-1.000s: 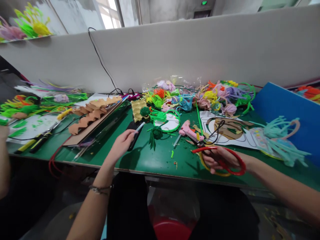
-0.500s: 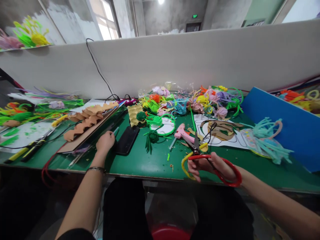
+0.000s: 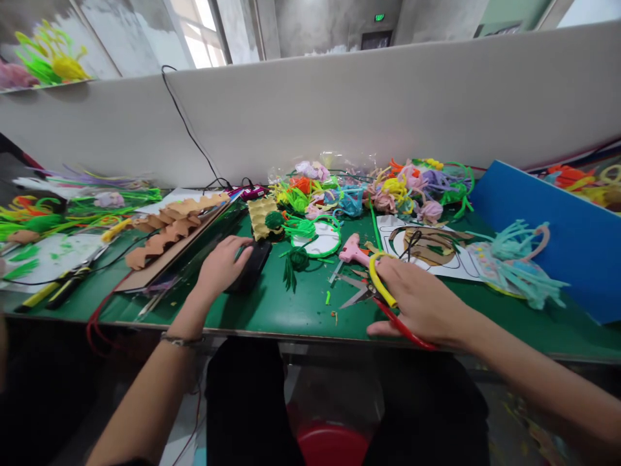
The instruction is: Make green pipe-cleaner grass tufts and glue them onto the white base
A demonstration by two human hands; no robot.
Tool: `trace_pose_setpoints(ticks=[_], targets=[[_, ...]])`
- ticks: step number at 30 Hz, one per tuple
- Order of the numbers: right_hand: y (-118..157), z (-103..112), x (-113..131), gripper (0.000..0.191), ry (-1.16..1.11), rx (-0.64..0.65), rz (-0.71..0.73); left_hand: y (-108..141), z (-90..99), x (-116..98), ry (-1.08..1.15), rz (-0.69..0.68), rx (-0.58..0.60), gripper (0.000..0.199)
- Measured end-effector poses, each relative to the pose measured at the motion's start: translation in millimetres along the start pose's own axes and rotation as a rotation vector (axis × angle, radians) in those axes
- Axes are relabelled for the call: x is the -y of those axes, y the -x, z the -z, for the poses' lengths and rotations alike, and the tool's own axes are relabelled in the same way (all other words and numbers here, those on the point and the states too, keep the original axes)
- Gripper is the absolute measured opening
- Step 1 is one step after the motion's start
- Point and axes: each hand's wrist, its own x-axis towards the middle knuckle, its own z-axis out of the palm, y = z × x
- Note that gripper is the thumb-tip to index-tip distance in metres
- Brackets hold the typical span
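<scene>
My right hand holds a pair of scissors with one yellow and one red handle, low over the table's front. Their blades are spread and point left. My left hand is open, fingers stretched over the black phone and covering part of it; whether it touches cannot be made out. Just beyond the scissors lies a pink glue gun with a clear glue stick in its back. Between the hands is a white disc edged with green pipe cleaner, with green fuzzy pieces on its left.
Cut cardboard and long-bladed shears lie left. Colourful pipe-cleaner bundles line the back. A drawn paper template, a turquoise fuzzy craft piece and a leaning blue board are right. A grey partition rises behind.
My left hand has moved right over the phone and its fingers have straightened; the thin translucent stick by it no longer shows. My right hand has turned over, swinging the scissor blades to the left.
</scene>
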Motion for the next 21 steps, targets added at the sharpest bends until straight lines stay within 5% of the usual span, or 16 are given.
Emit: trace_pose_setpoints(ticks=[2,5,10,17,21], targets=[[-2,3,2,0.066,0.162,-0.100,0.063,6,13.5,-25,0.270,-0.101,0.075,0.038],[-5,11,8,0.061,0.348,-0.163,0.123,16,25.7,-65,0.566,-0.294,0.337,0.039],[-8,23,20,0.050,0.575,-0.220,0.185,25,23.2,-105,0.578,-0.465,0.487,0.034],[3,24,19,0.034,0.586,-0.204,0.132,24,25.0,-102,0.560,-0.448,0.500,0.030],[16,24,2,0.042,0.497,-0.150,-0.031,20,26.6,-86,0.611,-0.318,0.474,0.026]])
